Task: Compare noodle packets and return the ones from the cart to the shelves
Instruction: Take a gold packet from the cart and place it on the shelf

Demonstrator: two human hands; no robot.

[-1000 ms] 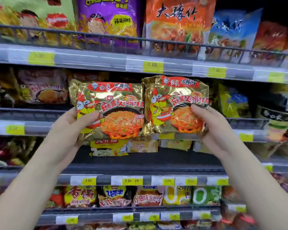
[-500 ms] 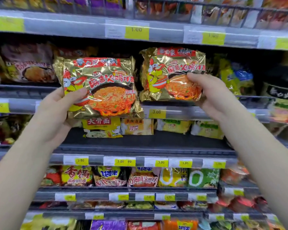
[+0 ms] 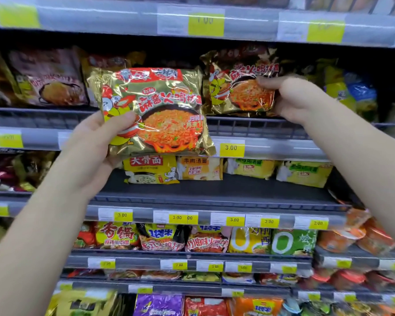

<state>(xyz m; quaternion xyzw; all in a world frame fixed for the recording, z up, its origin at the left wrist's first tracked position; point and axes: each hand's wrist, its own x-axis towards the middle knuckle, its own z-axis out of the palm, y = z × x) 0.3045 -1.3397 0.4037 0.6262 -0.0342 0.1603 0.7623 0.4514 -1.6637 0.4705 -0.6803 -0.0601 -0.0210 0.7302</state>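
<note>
I hold two alike gold noodle packets with red lettering and a chicken cartoon. My left hand (image 3: 100,137) grips the nearer packet (image 3: 155,110) by its lower left corner, in front of the shelves. My right hand (image 3: 292,99) pinches the other packet (image 3: 233,85) by its right side, thumb on the front. That packet sits farther back, over the wire rail of the second shelf (image 3: 255,127), in a dark gap between other packets. The cart is out of view.
Shelves of noodle packets fill the view, with yellow price tags (image 3: 232,148) on each edge. Pink and brown packets (image 3: 48,80) stand left of the gap, yellow-blue ones (image 3: 349,92) right. Yellow packets (image 3: 151,169) lie on the shelf below. Cup noodles (image 3: 356,236) stand lower right.
My right hand has pushed its packet up and back into the second shelf. My left hand's packet has moved closer to me and toward the middle. The view has tilted downward.
</note>
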